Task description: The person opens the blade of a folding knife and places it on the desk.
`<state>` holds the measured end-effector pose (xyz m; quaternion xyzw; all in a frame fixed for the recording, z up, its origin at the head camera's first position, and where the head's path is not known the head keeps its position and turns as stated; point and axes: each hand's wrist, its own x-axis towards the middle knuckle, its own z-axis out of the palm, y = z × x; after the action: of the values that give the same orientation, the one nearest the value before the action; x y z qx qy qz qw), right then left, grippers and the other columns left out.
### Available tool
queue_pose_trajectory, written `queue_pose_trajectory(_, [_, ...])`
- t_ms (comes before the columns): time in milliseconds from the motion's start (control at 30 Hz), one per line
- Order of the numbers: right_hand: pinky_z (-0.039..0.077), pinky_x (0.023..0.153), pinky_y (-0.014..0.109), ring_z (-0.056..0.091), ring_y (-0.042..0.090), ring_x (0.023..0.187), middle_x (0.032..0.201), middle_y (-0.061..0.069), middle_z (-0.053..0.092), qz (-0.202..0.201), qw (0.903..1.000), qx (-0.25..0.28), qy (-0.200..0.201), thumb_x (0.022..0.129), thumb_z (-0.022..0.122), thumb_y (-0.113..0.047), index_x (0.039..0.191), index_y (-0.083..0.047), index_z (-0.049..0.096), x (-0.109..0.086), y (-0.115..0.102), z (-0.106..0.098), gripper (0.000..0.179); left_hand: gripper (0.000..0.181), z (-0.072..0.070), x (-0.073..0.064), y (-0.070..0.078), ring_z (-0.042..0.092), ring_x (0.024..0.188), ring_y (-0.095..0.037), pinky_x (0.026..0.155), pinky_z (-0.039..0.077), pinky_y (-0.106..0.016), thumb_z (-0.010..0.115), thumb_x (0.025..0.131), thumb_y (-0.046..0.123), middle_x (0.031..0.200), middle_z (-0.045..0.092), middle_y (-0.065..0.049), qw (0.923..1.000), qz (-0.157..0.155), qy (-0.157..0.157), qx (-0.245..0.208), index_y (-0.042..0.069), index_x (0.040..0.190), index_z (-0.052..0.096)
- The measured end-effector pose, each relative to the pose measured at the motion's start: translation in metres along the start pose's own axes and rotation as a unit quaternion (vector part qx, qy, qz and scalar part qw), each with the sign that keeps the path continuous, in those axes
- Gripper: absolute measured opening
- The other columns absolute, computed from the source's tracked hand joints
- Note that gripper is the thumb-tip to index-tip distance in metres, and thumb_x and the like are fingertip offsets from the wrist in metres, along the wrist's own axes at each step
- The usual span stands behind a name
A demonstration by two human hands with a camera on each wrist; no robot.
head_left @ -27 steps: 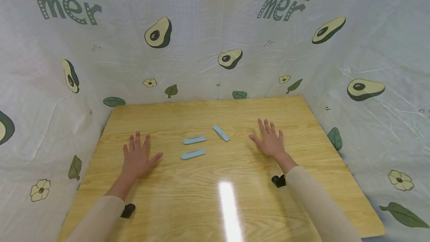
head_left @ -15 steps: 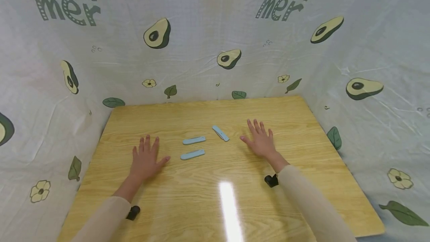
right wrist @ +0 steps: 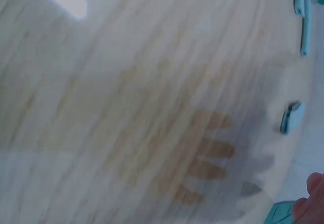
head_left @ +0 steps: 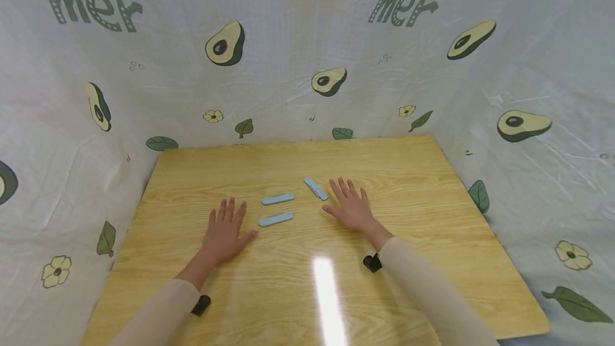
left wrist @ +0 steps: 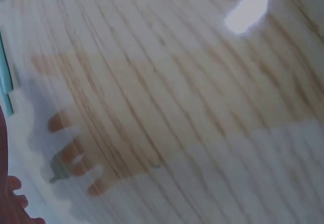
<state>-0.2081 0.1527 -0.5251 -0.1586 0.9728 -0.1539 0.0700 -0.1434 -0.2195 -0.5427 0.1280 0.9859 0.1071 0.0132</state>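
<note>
Three slim light-blue pieces with a rivet at one end, which look like folded pocket knives, lie apart on the wooden table [head_left: 298, 282]. One knife [head_left: 278, 198] lies behind another knife [head_left: 276, 219], nearly parallel to it; the third knife [head_left: 315, 188] is slanted, farther right. My left hand [head_left: 223, 236] is spread palm down, left of the front knife. Close to the slanted knife is my right hand [head_left: 353, 210], fingers straight and spread. Neither hand holds anything. In the wrist views, only fingers of the left hand [left wrist: 17, 204] and right hand [right wrist: 313, 198] show at the edges.
A pale curtain [head_left: 278, 89] printed with avocados, leaves and lettering surrounds the table at the back and sides. A bright light reflection [head_left: 329, 298] lies on the glossy tabletop. Small black wrist cameras, left [head_left: 201, 305] and right [head_left: 372, 262], sit under the sleeves.
Both hands have moved inward: the left hand to the right, the right hand to the left and slightly nearer the person. The three knives have stayed in place.
</note>
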Motion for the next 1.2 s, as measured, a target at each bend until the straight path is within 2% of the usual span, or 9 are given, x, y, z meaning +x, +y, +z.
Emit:
queue_pose_trajectory(233, [0.008,0.118,0.068,0.006,0.034,0.151,0.164,0.008,0.009,-0.038,0.999,-0.015,-0.02,0.095,0.039,-0.064,0.157,-0.026,0.006,0.001,-0.023,0.017,0.08,0.088,0.008,0.003,0.009,0.014,0.148,-0.044,0.118,0.017,-0.064,0.049,0.091,0.064,0.159,0.018,-0.024,0.9995,0.029,-0.008,0.009,0.008,0.154,0.022])
queue_pose_trajectory(367, [0.009,0.118,0.068,0.007,0.034,0.151,0.164,0.007,0.009,-0.06,0.9978,-0.014,-0.024,0.095,0.039,-0.064,0.157,-0.025,0.009,0.0,-0.038,0.023,0.079,0.09,0.011,0.004,0.015,0.014,0.148,-0.041,0.119,0.019,-0.062,0.048,0.092,0.063,0.159,0.017,-0.023,0.9995,0.026,-0.014,0.006,0.005,0.154,0.018])
queue_pose_trajectory(533, [0.009,0.118,0.068,0.007,0.033,0.151,0.163,0.009,0.011,-0.079,0.9962,-0.002,-0.036,0.097,0.04,-0.061,0.157,-0.024,0.011,-0.001,-0.05,0.031,0.076,0.09,0.017,0.004,0.02,0.017,0.148,-0.041,0.118,0.022,-0.062,0.049,0.093,0.061,0.159,0.021,-0.023,0.9994,0.028,-0.01,-0.015,0.001,0.153,0.02])
queue_pose_trajectory(867, [0.008,0.119,0.066,0.008,0.032,0.151,0.163,0.007,0.011,-0.09,0.9948,0.0,-0.047,0.097,0.035,-0.063,0.157,-0.025,0.011,-0.003,-0.064,0.046,0.075,0.085,0.021,0.003,0.026,0.018,0.147,-0.043,0.117,0.022,-0.064,0.049,0.095,0.057,0.157,0.021,-0.026,0.9991,0.034,-0.014,-0.02,-0.001,0.151,0.023])
queue_pose_trajectory(1067, [0.007,0.119,0.066,0.007,0.032,0.152,0.163,0.005,0.012,-0.099,0.9934,0.006,-0.057,0.097,0.034,-0.062,0.156,-0.026,0.013,-0.003,-0.073,0.052,0.073,0.077,0.025,0.005,0.027,0.017,0.147,-0.042,0.117,0.021,-0.064,0.043,0.098,0.054,0.158,0.02,-0.025,0.9991,0.033,-0.01,-0.025,0.003,0.152,0.023])
queue_pose_trajectory(1200, [0.007,0.12,0.064,0.005,0.029,0.152,0.164,0.002,0.01,-0.09,0.9937,0.001,-0.067,0.097,0.032,-0.064,0.156,-0.028,0.011,-0.004,-0.077,0.055,0.072,0.072,0.026,0.006,0.027,0.016,0.148,-0.041,0.118,0.02,-0.063,0.04,0.1,0.053,0.159,0.018,-0.023,0.9993,0.024,-0.019,-0.021,0.007,0.153,0.023])
